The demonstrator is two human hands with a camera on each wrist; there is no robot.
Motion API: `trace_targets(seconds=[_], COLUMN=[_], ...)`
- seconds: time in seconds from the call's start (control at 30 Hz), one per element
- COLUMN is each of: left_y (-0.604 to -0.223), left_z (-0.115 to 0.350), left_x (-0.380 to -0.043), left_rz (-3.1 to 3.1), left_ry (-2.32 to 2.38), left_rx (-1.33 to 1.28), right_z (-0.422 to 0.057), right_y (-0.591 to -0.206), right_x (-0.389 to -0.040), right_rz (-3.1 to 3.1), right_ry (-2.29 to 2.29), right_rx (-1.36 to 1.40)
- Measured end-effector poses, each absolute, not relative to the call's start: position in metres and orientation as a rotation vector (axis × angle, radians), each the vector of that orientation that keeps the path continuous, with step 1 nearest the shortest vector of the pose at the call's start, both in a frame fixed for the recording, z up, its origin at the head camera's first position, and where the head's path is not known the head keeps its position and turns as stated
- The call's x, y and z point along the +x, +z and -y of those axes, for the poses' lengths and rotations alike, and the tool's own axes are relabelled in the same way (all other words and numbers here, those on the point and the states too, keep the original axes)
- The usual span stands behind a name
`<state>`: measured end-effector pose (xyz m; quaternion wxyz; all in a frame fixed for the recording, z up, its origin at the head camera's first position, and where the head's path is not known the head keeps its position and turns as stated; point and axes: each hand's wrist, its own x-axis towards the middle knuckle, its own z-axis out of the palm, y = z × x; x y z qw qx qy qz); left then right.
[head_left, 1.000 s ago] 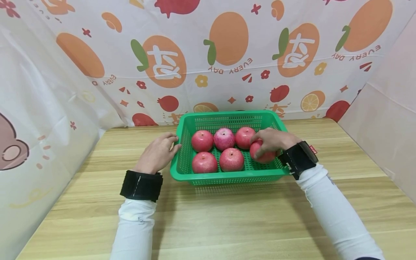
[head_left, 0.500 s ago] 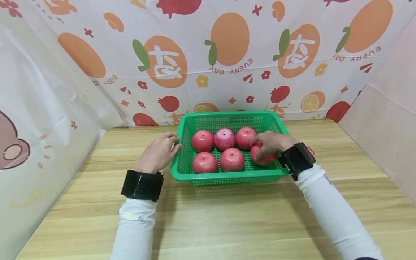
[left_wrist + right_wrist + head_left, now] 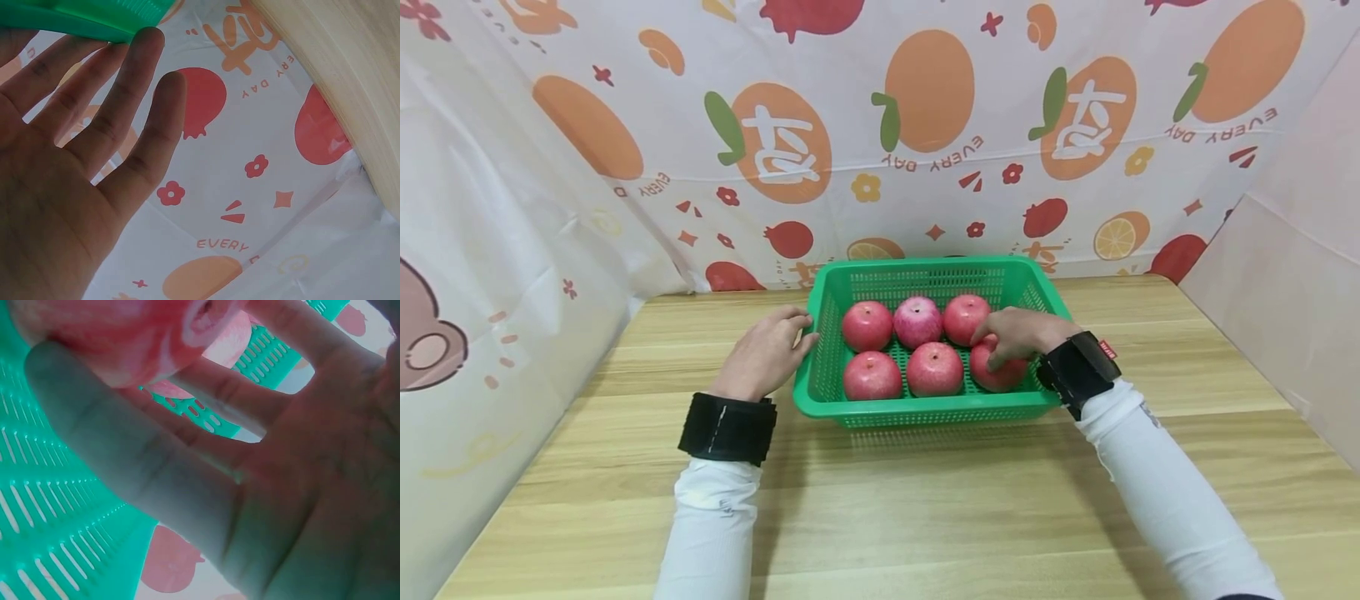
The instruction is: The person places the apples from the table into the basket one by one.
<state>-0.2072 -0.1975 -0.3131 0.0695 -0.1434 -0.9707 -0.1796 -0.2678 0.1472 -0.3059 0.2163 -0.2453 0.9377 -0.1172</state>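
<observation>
A green plastic basket (image 3: 917, 409) stands on the table with several red apples (image 3: 872, 376) in two rows. At its front right corner my right hand (image 3: 1021, 329) grips an apple (image 3: 997, 371) from above, thumb and fingers spread around it. The right wrist view has this apple (image 3: 125, 337) against the fingers, with the slotted basket wall (image 3: 50, 487) close by. My left hand (image 3: 765, 354) is at the left rim, its fingertips touching the edge. Straight, spread fingers of the left hand (image 3: 81, 137) reach the basket rim (image 3: 75, 28) in the left wrist view.
The wooden table (image 3: 917, 508) extends in front of the basket and to both sides. A white fruit-printed sheet (image 3: 865, 225) hangs right behind the basket, and white sheets also hang at the left and right.
My right hand has moved slightly left and down with the apple, which now sits nearer to the middle front apple. The left hand has stayed at the rim.
</observation>
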Motion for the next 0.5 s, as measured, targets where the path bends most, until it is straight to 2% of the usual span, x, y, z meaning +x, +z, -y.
trace_targets(seconds=[0.5], left_y=[-0.3128], left_z=[0.1966], left_x=[-0.2052], left_rz=[2.905], left_ry=[-0.536], left_rx=[-0.442], right_z=[-0.1482], right_y=[-0.3076], right_x=[-0.2675], right_rz=[-2.601], right_ry=[-0.301], right_rx=[-0.691])
